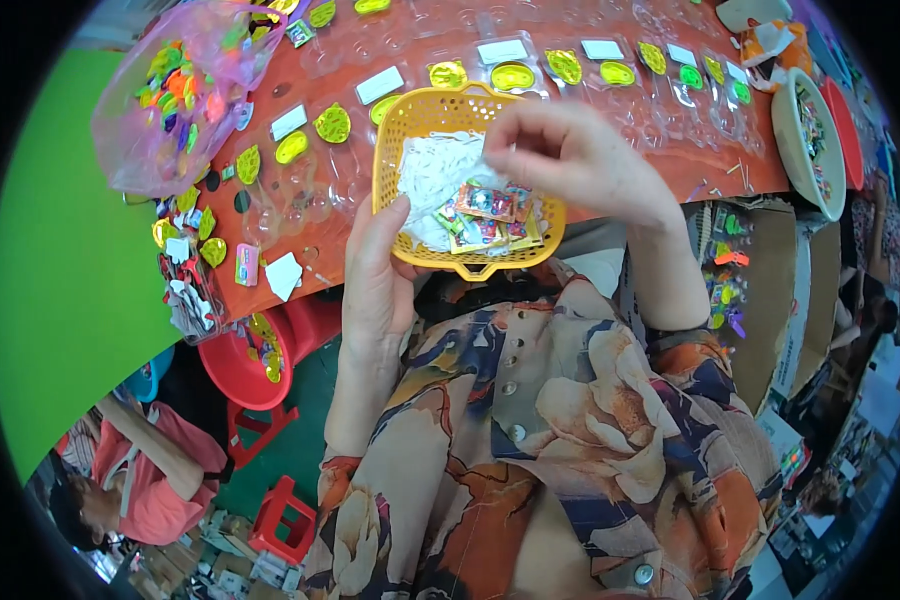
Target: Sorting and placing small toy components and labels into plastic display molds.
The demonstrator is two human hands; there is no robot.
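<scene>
Left hand: clamped on left rim of yellow perforated basket.
Right hand: above basket, fingers curled; pinch indeterminate.
Sachets: in basket, below right hand.
White strips: between hands.
Clear trays: beyond both hands.

A yellow plastic basket, roughly rectangular with rounded corners, sits at the fingers of the left hand, whose thumb lies over its near left rim. Rows of small holes pierce its walls, and a looped tab juts from the rim on both the far and near sides. It stands open side up. Inside, slim white pieces form a loose heap, mostly between the left thumb and the right hand. Small glossy packets, orange, yellow and green, overlap at odd angles just nearside of the right hand's bent fingers, partly covering the heap.
</scene>
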